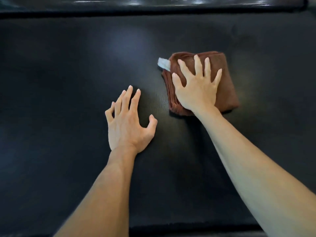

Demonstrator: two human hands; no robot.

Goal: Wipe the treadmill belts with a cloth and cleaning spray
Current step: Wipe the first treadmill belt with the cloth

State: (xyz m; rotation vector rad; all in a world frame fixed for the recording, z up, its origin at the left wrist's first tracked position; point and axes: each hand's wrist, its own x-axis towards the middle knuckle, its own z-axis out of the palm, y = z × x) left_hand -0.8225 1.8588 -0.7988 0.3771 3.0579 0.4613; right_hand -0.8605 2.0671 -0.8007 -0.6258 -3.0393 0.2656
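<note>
A dark, finely textured treadmill belt (68, 82) fills almost the whole view, seen from above. A folded brown cloth (225, 86) is laid flat on the belt, right of centre, with its stacked folded edges turned toward the left. A small white label (163, 63) is seen projecting from the cloth's upper left corner. The right hand (196, 88) is spread wide on top of the cloth, palm down, the fingers straight and splayed; the cloth is pressed under it, not gripped. The left hand (127, 124) is placed on the bare belt just beside the cloth, apart from it, with the fingers spread and slightly arched and the thumb bent; nothing is held in it. Both forearms are bare and are extended from the lower edge of the view. Along the top edge, a glossy black side rail (153, 5) of the treadmill is seen, on which bright reflections are caught.
</note>
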